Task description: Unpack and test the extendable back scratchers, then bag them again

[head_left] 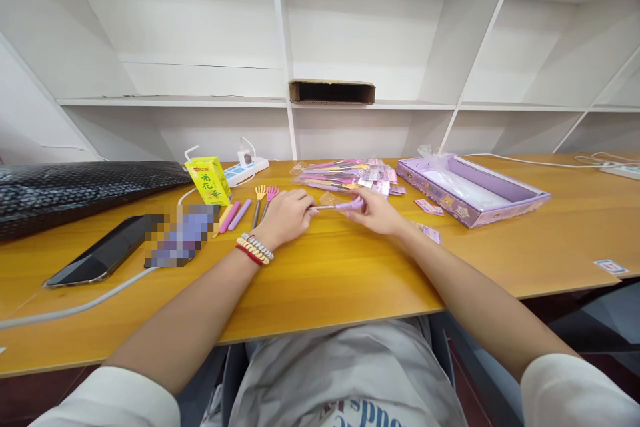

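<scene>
Above the desk's middle, a purple back scratcher (327, 207) with a thin metal rod spans my two hands. My left hand (289, 213), with bracelets at its wrist, is closed around one end, whose handle it hides. At the other end my right hand (374, 211) pinches the purple claw head (351, 205). Beside my left hand lie a yellow claw (261, 193) and a pink claw (271, 194) on dark rods. Loose pink (230, 217) and purple (241, 215) handles rest left of them. Behind my hands is a pile of bagged back scratchers (340, 175).
A purple open box (480, 215) holding clear plastic stands right, near small pink cards (429, 207). To the left are a yellow drink carton (207, 180), a black phone (103, 250), a white cable (80, 307), a power strip (247, 171) and a black bag (85, 190). White shelving rises behind.
</scene>
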The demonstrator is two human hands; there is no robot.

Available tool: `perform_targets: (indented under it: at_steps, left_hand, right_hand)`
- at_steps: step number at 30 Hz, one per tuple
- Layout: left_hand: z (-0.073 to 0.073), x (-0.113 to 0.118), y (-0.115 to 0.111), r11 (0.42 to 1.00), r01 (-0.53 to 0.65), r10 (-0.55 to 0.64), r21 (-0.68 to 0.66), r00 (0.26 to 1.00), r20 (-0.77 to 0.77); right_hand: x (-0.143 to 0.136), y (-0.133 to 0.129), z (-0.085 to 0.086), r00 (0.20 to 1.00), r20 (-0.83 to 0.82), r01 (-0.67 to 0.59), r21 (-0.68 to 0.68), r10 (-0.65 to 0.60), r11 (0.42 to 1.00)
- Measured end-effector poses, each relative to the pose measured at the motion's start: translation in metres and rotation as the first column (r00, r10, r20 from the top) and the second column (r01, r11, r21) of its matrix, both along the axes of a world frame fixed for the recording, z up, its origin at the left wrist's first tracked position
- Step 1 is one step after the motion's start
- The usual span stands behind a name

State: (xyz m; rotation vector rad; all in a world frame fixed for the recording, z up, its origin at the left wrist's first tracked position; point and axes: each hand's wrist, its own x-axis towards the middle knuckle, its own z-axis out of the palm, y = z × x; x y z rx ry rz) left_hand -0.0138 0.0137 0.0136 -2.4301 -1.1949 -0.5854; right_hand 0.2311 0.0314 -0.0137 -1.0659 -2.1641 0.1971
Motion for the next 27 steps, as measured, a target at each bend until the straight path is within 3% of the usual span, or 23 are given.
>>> perform_targets:
  at_steps: [4,7,9,17,27]
  left_hand:
    - [0.001,-0.012,0.010,0.966,-0.242,0.255,-0.087,0.950,0.183]
    - [0.000,-0.027,0.020,0.881,-0.427,0.463,-0.204,0.867,0.185]
    - [-0.002,-0.035,0.026,0.836,-0.480,0.528,-0.265,0.835,0.154]
    - [-0.002,-0.043,0.033,0.794,-0.491,0.594,-0.359,0.753,0.284]
    - [0.010,-0.067,0.036,0.721,-0.565,0.663,-0.400,0.730,0.165]
  right_hand:
    - [0.007,0.005,-0.001,0.993,-0.052,0.106,-0.032,-0.108,0.994]
    - [0.010,0.006,-0.003,0.995,0.006,0.096,-0.060,-0.096,0.994]
    - [0.009,0.006,-0.003,0.997,0.050,0.067,-0.083,-0.063,0.994]
    - [0.007,0.007,-0.003,0.990,0.138,0.006,-0.145,0.015,0.989]
    - [0.007,0.006,-0.004,0.986,0.161,-0.003,-0.236,0.042,0.972]
